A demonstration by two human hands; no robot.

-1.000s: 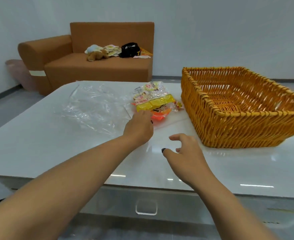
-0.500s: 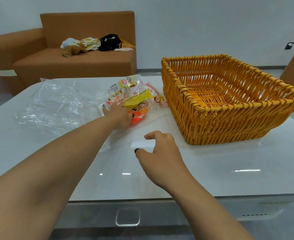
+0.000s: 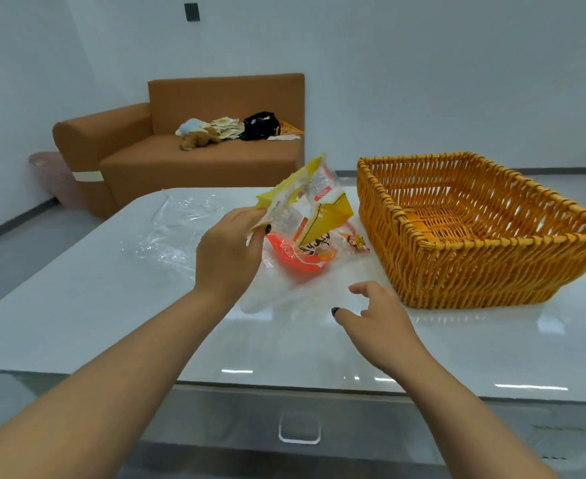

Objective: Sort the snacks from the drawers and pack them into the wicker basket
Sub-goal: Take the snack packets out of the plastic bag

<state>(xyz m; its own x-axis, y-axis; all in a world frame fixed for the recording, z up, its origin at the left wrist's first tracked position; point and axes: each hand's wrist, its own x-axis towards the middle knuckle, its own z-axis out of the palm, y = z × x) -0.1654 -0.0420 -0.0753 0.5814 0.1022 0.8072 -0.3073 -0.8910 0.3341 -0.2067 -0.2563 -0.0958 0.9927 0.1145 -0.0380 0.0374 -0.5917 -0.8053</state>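
The yellow snack packet (image 3: 305, 202), which half a second ago lay flat on the table (image 3: 77, 305) under the left hand (image 3: 227, 257), is now lifted clear of the surface and tilted on edge, pinched at its lower left corner between that hand's thumb and fingers. An orange packet (image 3: 295, 259) and a small wrapped sweet (image 3: 355, 242) stay on the table beneath it, just beside the wicker basket (image 3: 474, 236) near the far right edge. The packets are glossy, crinkled film; the basket is a rectangular weave of orange cane with upright ribs. A clear plastic bag (image 3: 177, 229) lies rumpled toward the far left edge. The right hand (image 3: 378, 316) hovers over the glossy white top near the front edge, fingers loosely curled, holding nothing.
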